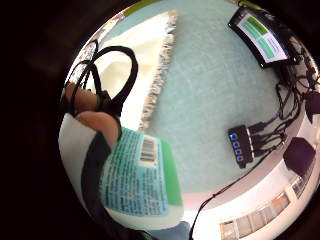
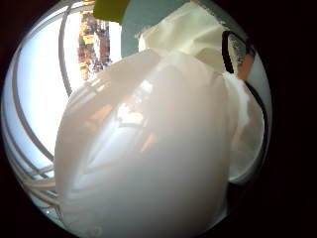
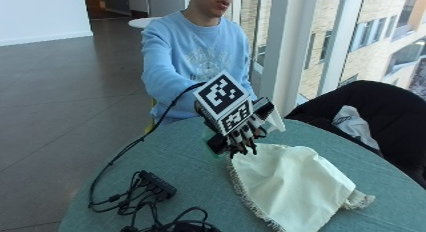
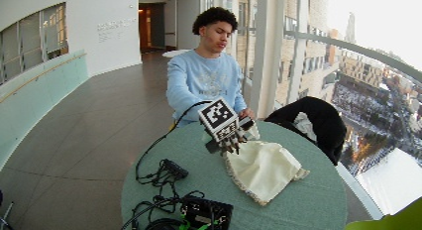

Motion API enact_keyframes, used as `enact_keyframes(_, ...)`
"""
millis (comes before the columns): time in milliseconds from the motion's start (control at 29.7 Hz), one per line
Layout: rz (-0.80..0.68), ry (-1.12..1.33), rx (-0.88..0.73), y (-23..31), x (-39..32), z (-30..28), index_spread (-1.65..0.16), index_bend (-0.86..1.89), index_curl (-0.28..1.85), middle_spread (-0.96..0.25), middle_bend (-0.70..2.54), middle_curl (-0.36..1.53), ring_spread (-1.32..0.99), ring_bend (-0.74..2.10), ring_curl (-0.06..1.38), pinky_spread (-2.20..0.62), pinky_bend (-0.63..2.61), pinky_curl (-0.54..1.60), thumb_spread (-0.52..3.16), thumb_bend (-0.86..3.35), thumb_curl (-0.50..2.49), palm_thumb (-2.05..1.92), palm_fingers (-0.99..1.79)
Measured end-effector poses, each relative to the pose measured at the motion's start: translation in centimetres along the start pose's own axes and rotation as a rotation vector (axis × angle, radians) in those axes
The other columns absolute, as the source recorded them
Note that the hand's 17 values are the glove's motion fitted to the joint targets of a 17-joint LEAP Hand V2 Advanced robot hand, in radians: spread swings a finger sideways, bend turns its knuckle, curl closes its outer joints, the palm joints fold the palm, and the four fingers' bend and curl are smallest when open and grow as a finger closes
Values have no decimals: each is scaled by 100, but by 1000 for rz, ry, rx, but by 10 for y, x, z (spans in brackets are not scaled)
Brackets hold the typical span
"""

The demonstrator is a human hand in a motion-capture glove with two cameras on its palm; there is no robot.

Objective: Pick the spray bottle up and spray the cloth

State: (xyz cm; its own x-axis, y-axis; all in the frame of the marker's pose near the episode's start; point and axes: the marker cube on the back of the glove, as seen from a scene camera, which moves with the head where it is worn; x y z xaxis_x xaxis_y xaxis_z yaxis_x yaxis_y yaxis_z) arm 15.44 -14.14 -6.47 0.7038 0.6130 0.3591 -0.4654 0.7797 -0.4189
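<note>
Cream cloth (image 3: 293, 184) with a fringed edge lies spread flat on the teal desk (image 3: 193, 164), and the person's right hand (image 3: 241, 123), in its black glove, hangs just above the cloth's near corner, on the side closest to the person. The hand holds the spray bottle (image 1: 137, 177) up off the desk: in the little finger side palm view the fingers (image 1: 100, 125) curl round its labelled body, where a barcode and a green band show, and in the thumb side palm view the bottle's pale plastic fills nearly everything, so it sits tight against the palm. From where I stand the bottle is mostly hidden behind the glove, and only a bit of white near the wrist shows; I cannot tell which way the nozzle points. The bottle's long axis seems to run roughly upright through the fist. The relation that matters is that the cloth lies below and just beyond the fingers, stretching away from the person toward the far rim of the desk, so I judge the pick-up done and the spraying not yet begun; the nozzle would need to face down and outward over the cloth. The bare hand is tucked behind the gloved one and touches nothing I can make out. A black hub (image 3: 156, 183) with cables rests on the desk well apart from the cloth.
</note>
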Motion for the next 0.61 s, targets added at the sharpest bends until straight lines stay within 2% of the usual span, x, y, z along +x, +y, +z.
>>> enact_keyframes(303, -361, -244, 155, 14, -76, 18, -20, 18, 55, -8, 26, 48, -5, 49, 40, -6, 33, 39, 63, -3, 71, 91, 121)
enact_keyframes(471, -536, -458, 196, 20, -129, 62, -21, 18, 56, -8, 25, 48, -5, 49, 40, -6, 33, 38, 63, -3, 71, 91, 120)
enact_keyframes(606, -618, -585, 194, 21, -162, 106, -20, 18, 56, -8, 24, 48, -5, 49, 40, -5, 32, 38, 64, -3, 71, 91, 119)
